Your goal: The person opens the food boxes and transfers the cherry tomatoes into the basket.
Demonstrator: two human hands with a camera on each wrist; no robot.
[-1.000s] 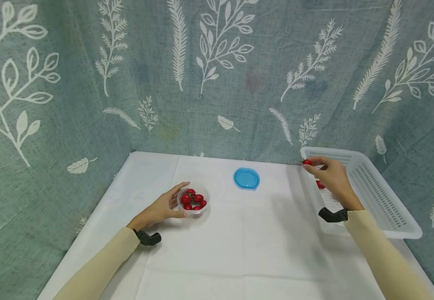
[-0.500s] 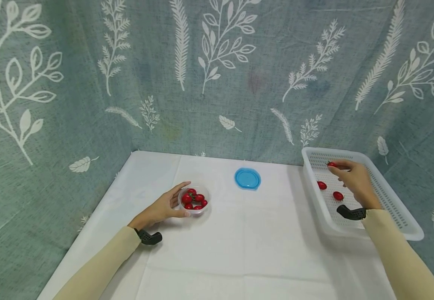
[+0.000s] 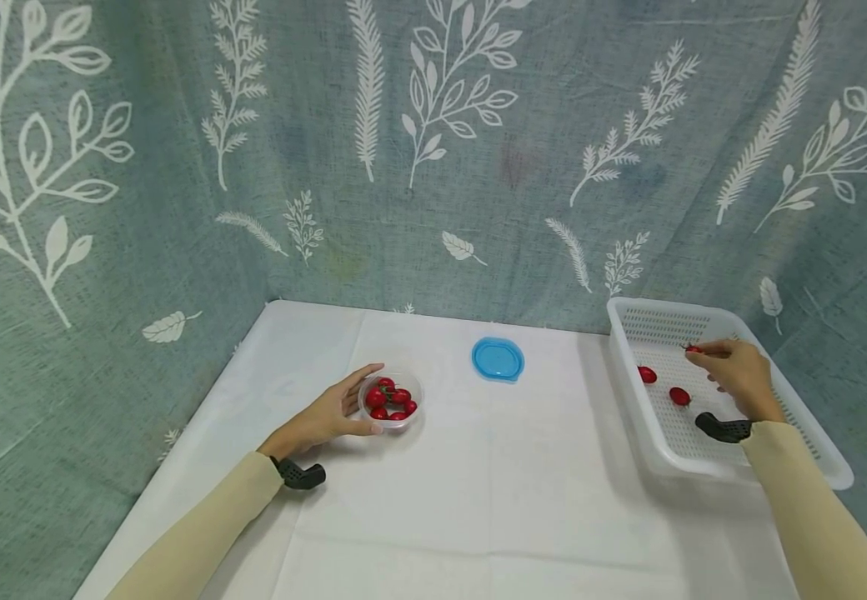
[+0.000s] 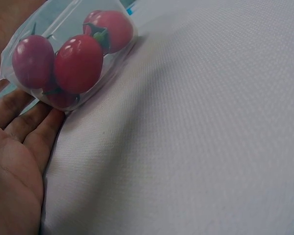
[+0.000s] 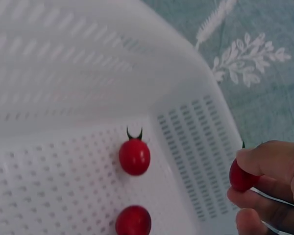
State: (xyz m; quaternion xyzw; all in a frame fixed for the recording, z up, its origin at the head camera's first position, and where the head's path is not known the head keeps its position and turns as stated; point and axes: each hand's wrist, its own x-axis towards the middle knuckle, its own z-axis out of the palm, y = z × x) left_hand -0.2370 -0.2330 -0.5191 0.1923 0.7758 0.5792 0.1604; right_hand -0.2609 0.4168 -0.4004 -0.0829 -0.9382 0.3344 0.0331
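Note:
My left hand [image 3: 328, 414] holds a round clear plastic container [image 3: 392, 426] on the white table, thumb at its near side and fingers behind. Several red cherry tomatoes [image 4: 78, 63] with green stems lie inside it, close up in the left wrist view. At the right, my right hand [image 3: 738, 375] is over the white perforated basket [image 3: 621, 367], pinching a cherry tomato [image 5: 242, 175] between thumb and fingers. Two more cherry tomatoes, one at the left side [image 3: 647, 374] and one nearer the middle [image 3: 679, 396], rest on the basket's floor.
A blue lid [image 3: 498, 359] lies flat on the white tablecloth [image 3: 493, 483] between the container and the basket. Behind the table and along its sides hangs a grey-green leaf-patterned curtain [image 3: 373, 267]. The basket has raised walls.
My right hand has moved rightward and slightly down, from the basket's left rim to over its inside, still pinching the cherry tomato. The left hand stays on the container.

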